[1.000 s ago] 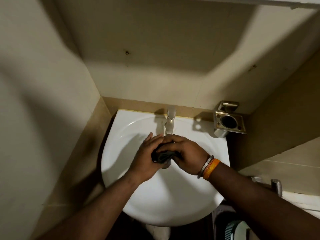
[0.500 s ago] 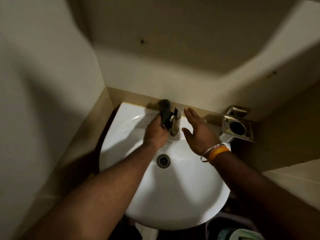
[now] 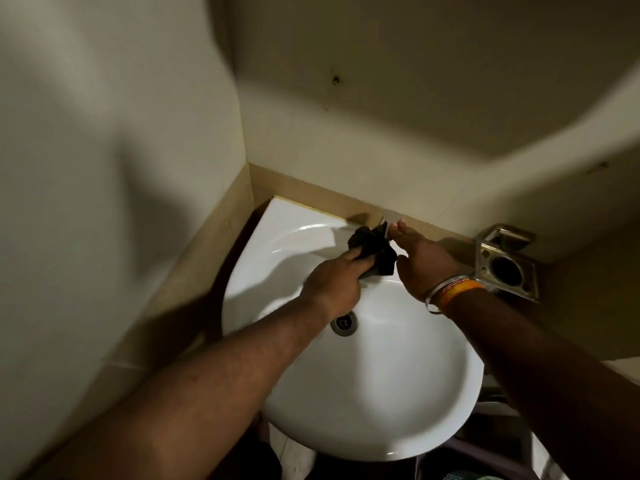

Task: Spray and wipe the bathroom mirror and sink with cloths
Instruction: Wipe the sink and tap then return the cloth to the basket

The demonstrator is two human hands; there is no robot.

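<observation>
White glazed ceramic sink (image 3: 381,393), set in the tiled corner: the left hand (image 3: 332,285) grips a crumpled dark cloth (image 3: 374,249) bunched round the tap at the back rim, having carried it up from over the round metal drain (image 3: 344,322) within the last second. The right hand (image 3: 424,263) has let go and hovers beside it, fingers straight and together. Judged: tap wiping is under way; the basin holds nothing visible, and the square metal wall holder (image 3: 507,268) appears empty.
</observation>
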